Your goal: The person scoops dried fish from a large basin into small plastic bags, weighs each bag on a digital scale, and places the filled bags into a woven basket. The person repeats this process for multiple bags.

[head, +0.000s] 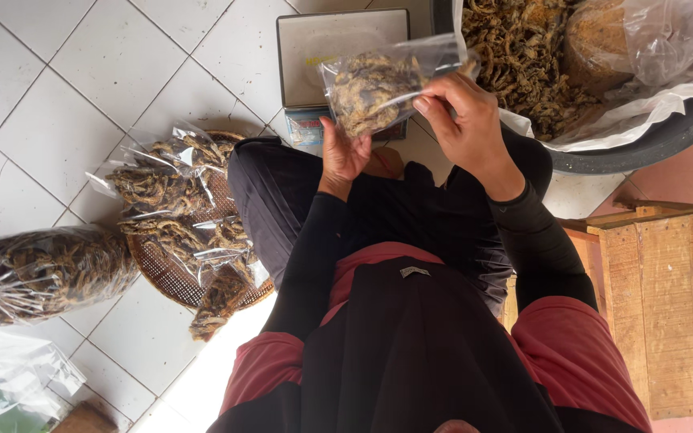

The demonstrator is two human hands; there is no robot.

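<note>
1. Holding a small clear bag of dried brown strips up in front of the chest, both hands are on it, above the front edge of the flat grey scale that sits on the white tiled floor.
2. The left hand cups the bag from below, fingers curled narrow against its lower corner; the right hand pinches the top right edge, thumb and fingers closed on the plastic.
3. It looks light: the film sags only a little, and the dry, curled pieces inside seem brittle, so a hard squeeze would likely crush them.
4. The plastic is thin, glossy and probably slippery; the open mouth, near the right hand, is the safest place to grip, with support under the belly.
5. The bag is about half full, crinkled, its contents tan to dark brown.
6. Just beside the right hand, the big dark basin, lined with plastic, holds a heap of the same strips.
7. To the left, filled bags lie on a round woven tray, and a larger tied bag rests on the tiles.
</note>
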